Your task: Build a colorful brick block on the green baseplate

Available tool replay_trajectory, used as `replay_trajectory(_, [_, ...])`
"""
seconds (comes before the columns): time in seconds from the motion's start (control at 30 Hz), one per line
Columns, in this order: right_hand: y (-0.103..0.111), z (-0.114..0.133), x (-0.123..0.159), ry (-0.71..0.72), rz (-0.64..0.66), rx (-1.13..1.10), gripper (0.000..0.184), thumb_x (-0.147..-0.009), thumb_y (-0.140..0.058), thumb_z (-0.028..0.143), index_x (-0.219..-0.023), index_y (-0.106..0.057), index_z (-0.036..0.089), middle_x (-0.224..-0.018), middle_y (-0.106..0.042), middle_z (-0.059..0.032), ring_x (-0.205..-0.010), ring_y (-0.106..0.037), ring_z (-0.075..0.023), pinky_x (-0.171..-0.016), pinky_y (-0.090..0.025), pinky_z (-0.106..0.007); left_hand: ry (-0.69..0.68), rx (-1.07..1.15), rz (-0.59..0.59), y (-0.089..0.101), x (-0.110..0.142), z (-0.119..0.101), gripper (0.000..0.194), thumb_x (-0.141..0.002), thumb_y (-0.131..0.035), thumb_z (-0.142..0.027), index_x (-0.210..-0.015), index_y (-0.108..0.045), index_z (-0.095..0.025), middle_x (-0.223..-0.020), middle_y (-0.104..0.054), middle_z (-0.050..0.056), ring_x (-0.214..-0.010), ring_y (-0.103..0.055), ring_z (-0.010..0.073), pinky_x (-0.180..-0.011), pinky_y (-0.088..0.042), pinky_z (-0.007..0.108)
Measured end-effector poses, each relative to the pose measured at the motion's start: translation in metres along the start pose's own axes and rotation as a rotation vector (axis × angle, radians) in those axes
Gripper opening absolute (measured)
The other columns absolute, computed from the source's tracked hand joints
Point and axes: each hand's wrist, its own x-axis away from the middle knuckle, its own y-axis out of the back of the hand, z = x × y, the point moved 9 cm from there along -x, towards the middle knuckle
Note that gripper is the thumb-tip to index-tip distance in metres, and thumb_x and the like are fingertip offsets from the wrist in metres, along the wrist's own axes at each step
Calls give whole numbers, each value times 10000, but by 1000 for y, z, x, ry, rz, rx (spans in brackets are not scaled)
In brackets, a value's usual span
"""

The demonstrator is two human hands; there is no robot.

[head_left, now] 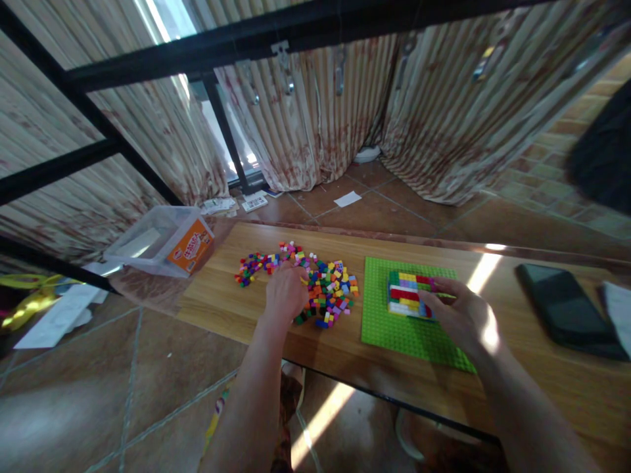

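Note:
My left hand [286, 292] reaches into a loose pile of small coloured toy bricks [338, 282]. Its fingers look curled down among them, and whatever they hold is hidden. To the right, a green studded baseplate [379, 328] lies on the table, bearing a low rectangular block built of toy bricks [407, 294] in red, white, yellow, blue and green rows. My right hand [466, 315] grips this brick block at its right side, thumb at the near part and fingers at the far corner, where a small purple-red brick shows by the fingertips.
The bricks and baseplate are on a long wooden table [221, 282]. A dark phone-like device [566, 309] lies at its right end, beside a white cloth or paper [618, 312]. A clear plastic bin [152, 246] with an orange label stands beyond the left end. Curtains [315, 125] hang behind.

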Motion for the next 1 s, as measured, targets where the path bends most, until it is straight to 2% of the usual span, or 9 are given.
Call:
replay_trajectory(0.13, [-1,3,1,-107,53,18,487,-699,-653,555,-1053,-668,221,-852,-746,-58,-720,-710,-243,-577,-547,-331,-4,-37,15,0,1,-1,300,-757,-579,-113,-1003,-728,-195,-1049,-616,124,-1040,-591,274,-879,-494,355])
replay_trajectory(0.4, [0,10,1,-83,57,0,480,-704,-648,542,-1057,-668,217,-945,-745,-66,-766,-714,-240,-633,-554,-344,-52,-43,4,2,0,-3,294,-757,-579,-129,-983,-741,-222,-1057,-590,110,-1035,-569,266,-927,-464,380])
replay_trajectory(0.63, [0,12,1,-53,69,27,483,-723,-635,544,-1058,-675,199,-920,-741,-79,-708,-704,-224,-615,-550,-338,-89,-46,-16,4,1,-10,253,-737,-610,-175,-950,-731,-238,-1130,-586,98,-1075,-556,298,-916,-451,437])
replay_trajectory(0.87, [-1,10,0,-9,50,-2,488,-724,-627,550,-1070,-666,208,-968,-729,-74,-712,-696,-206,-630,-556,-337,-136,-43,22,-1,-3,-14,244,-740,-564,-141,-926,-713,-194,-973,-696,100,-985,-602,297,-887,-459,415])
replay_trajectory(1.0, [-1,10,0,-19,59,16,492,-719,-629,550,-1070,-670,208,-971,-731,-74,-708,-693,-207,-620,-555,-340,-153,-17,-1,2,-4,-14,215,-730,-573,-142,-882,-715,-197,-927,-712,95,-964,-614,298,-868,-452,415])
